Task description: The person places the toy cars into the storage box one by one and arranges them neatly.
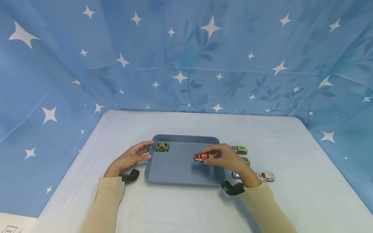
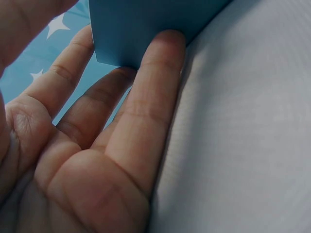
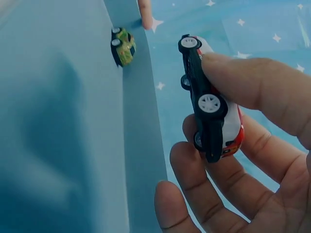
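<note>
My right hand (image 1: 222,156) pinches a red, white and orange toy car (image 1: 201,157) between thumb and fingers, above the right half of a blue-grey tray (image 1: 180,179). In the right wrist view the same toy car (image 3: 206,104) shows its black underside and white-hubbed wheels. A green camouflage toy car (image 1: 162,147) stands in the tray's far left corner. My left hand (image 1: 131,158) is at the tray's left side, its fingers extended. In the left wrist view a fingertip of the left hand (image 2: 107,131) touches the tray's outer wall (image 2: 141,29).
Right of the tray, several toy cars sit on the white-covered table (image 1: 186,207): a green and yellow one (image 1: 240,149), a camouflage one (image 1: 246,160) and a white one (image 1: 266,176) among them. My right hand and wrist partly hide some. A blue starred curtain (image 1: 186,58) hangs behind.
</note>
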### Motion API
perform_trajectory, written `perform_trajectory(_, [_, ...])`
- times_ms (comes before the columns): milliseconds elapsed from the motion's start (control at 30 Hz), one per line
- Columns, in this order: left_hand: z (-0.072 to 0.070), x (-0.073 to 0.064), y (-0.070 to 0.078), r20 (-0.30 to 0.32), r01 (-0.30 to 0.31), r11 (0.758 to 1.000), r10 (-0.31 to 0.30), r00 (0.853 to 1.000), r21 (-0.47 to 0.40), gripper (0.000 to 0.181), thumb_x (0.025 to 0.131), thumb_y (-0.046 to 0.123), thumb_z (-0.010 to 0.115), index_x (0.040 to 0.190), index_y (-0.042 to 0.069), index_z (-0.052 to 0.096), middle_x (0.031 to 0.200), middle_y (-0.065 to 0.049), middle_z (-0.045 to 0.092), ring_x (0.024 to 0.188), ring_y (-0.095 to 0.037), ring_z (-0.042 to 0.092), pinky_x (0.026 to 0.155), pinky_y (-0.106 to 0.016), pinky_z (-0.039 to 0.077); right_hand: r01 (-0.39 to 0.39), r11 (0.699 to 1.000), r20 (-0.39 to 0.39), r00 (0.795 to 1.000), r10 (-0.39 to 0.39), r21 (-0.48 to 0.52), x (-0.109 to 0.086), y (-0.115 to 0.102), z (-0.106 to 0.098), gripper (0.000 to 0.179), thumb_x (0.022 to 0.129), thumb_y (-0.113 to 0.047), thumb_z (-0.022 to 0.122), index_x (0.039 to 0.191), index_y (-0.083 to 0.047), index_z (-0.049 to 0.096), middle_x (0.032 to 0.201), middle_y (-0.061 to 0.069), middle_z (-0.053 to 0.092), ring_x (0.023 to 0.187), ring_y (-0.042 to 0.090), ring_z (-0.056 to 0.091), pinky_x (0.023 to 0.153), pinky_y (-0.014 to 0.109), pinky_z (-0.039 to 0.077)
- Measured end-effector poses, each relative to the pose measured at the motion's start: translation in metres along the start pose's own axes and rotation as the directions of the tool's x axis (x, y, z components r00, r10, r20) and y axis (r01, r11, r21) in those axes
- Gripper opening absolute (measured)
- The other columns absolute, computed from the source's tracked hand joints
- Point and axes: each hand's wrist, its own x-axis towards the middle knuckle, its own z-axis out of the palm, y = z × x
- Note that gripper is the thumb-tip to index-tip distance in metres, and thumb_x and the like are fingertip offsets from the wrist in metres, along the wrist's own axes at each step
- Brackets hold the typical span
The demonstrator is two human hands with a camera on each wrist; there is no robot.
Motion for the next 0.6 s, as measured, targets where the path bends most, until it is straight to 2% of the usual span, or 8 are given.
perform_trajectory(367, [-0.001,0.000,0.001,-0.005,0.005,1.000,-0.005,1.000,-0.005,0.071,0.107,0.015,0.070,0.167,0.000,0.035,0.175,-0.025,0.026,0.160,-0.053,0.022,0.123,-0.066,0.032,-0.027,0.997,0.003,1.000,0.027,0.075,0.012,-0.005,0.020,0.034,0.091,-0.008,0.086,0.122,0.004,0.078,0.117,0.013,0.075,0.096,0.021,0.069,0.089,0.041,0.060])
perform_trajectory(600, [0.000,0.001,0.000,-0.015,0.016,1.000,-0.016,1.000,0.000,0.071,0.107,0.015,0.070,0.167,0.001,0.036,0.175,-0.024,0.027,0.160,-0.052,0.024,0.124,-0.064,0.033,0.009,0.993,-0.016,1.000,-0.007,0.122,0.018,-0.006,0.032,0.036,0.091,-0.007,0.086,0.123,0.006,0.077,0.117,0.016,0.076,0.097,0.019,0.069,0.084,0.035,0.059])
